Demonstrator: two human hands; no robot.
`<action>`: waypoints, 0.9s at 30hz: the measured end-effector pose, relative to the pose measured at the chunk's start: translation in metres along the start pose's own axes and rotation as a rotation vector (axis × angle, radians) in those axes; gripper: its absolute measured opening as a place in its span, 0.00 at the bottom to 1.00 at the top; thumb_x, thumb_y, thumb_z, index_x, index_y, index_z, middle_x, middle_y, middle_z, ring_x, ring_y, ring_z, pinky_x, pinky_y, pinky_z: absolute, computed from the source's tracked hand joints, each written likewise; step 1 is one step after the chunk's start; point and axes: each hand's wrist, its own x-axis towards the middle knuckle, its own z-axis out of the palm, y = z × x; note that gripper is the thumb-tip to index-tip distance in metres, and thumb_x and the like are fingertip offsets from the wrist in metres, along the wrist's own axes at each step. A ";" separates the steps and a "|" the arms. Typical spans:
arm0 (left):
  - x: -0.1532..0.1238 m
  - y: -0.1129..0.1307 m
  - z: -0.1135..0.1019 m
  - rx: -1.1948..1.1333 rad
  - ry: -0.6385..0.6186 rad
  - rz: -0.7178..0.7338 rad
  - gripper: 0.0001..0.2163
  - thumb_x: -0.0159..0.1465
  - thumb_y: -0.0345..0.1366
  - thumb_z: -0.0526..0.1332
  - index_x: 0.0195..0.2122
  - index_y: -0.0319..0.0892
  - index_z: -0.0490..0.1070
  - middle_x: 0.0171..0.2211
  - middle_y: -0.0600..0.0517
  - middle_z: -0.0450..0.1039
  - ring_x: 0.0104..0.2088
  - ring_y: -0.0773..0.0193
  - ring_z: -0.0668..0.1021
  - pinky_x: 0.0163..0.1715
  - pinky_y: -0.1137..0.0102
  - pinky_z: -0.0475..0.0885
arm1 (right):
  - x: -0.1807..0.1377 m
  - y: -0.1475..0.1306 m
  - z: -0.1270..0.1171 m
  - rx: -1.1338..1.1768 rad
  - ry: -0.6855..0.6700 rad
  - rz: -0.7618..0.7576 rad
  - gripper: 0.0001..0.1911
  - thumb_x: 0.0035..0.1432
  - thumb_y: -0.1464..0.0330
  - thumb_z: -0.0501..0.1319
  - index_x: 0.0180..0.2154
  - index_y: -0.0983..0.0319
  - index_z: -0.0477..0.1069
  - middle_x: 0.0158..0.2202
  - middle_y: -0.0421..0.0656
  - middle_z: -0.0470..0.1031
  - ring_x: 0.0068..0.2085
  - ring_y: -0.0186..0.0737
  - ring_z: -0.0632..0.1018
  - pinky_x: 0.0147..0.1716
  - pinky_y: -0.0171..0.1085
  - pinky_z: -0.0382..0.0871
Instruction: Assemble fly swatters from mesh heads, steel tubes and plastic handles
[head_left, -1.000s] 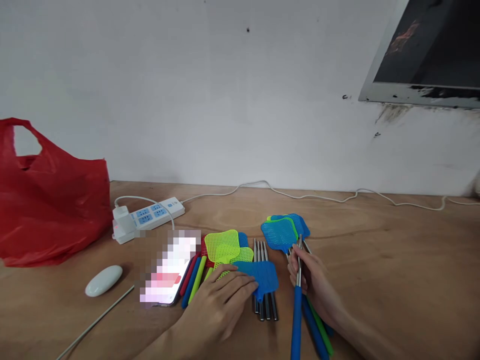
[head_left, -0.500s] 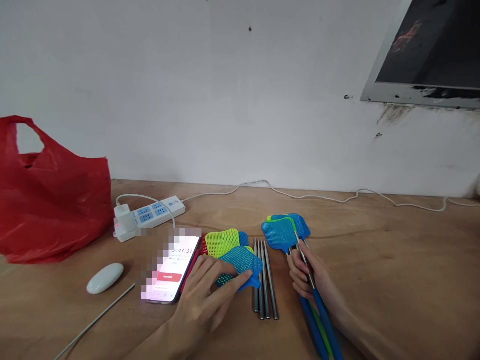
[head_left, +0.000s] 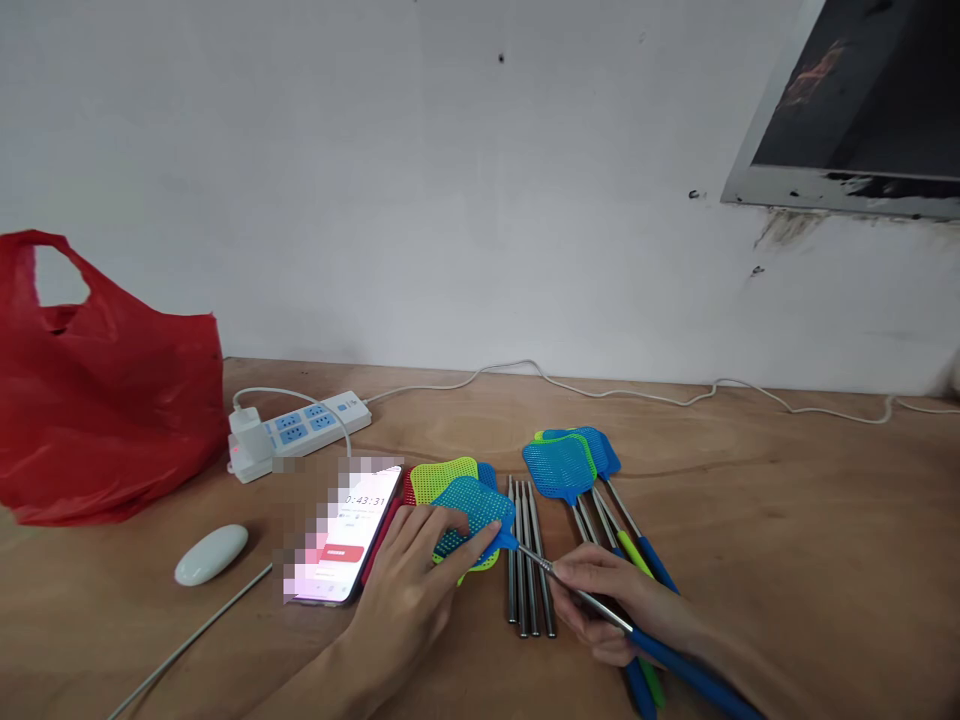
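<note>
My left hand (head_left: 409,590) pinches a loose blue swatter head (head_left: 471,512) above a pile of yellow-green, blue and red heads (head_left: 442,478). My right hand (head_left: 611,598) is closed on a metal rod with a blue handle (head_left: 592,607), and the rod's tip meets the blue head's neck. Several bare metal rods (head_left: 527,555) lie side by side between my hands. To the right lies a stack of assembled swatters (head_left: 568,464), blue and green, with their handles pointing toward me.
A lit phone (head_left: 343,548) lies left of the pile. Beyond it are a white power strip (head_left: 296,433), a white mouse (head_left: 211,553) with its cable, and a red plastic bag (head_left: 97,400). A white cord (head_left: 675,396) runs along the wall. The wooden table (head_left: 810,520) extends right.
My right hand lifted a blue-handled rod from the assembled stack and swung its tip left to the blue head. My left hand gathered that head and tilted it up toward the rod.
</note>
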 end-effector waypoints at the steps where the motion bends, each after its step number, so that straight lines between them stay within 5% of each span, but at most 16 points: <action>1: 0.001 0.000 -0.001 0.008 -0.005 0.003 0.29 0.63 0.13 0.47 0.59 0.46 0.67 0.41 0.47 0.67 0.37 0.57 0.68 0.35 0.63 0.66 | 0.000 0.000 0.001 0.001 0.004 -0.001 0.25 0.54 0.49 0.65 0.20 0.63 0.69 0.10 0.29 0.54 0.12 0.23 0.47 0.10 0.29 0.38; 15: -0.005 -0.007 0.006 0.020 -0.005 0.107 0.24 0.67 0.17 0.48 0.59 0.42 0.68 0.39 0.47 0.70 0.36 0.58 0.70 0.34 0.62 0.65 | 0.002 0.007 -0.011 -0.049 -0.017 0.058 0.25 0.56 0.48 0.65 0.24 0.64 0.71 0.12 0.30 0.58 0.11 0.23 0.50 0.09 0.28 0.41; 27: -0.001 0.007 0.002 0.019 -0.063 0.158 0.19 0.73 0.22 0.44 0.55 0.37 0.71 0.36 0.47 0.72 0.34 0.60 0.71 0.37 0.62 0.69 | 0.002 0.005 0.003 -0.039 -0.002 0.093 0.25 0.54 0.47 0.65 0.24 0.63 0.70 0.11 0.30 0.57 0.11 0.24 0.50 0.09 0.28 0.42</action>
